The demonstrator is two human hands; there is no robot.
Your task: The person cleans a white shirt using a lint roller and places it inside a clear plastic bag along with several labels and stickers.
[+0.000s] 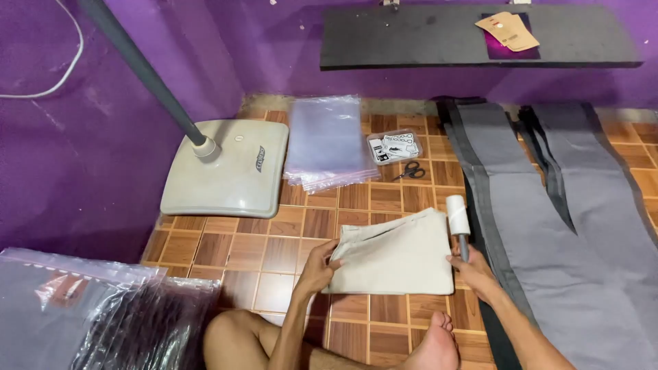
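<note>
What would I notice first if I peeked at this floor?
Probably the folded beige cloth in the middle of the tiled floor, gripped by the left hand on one edge and the right hand on the other. The right hand also holds a white lint roller. Long grey fabric pieces stretch along the right, and a pale fan base sits at the left.

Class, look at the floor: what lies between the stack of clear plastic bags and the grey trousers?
In the head view, a small clear box of printed tags and black scissors lie between the clear plastic bags and grey trousers.
</note>
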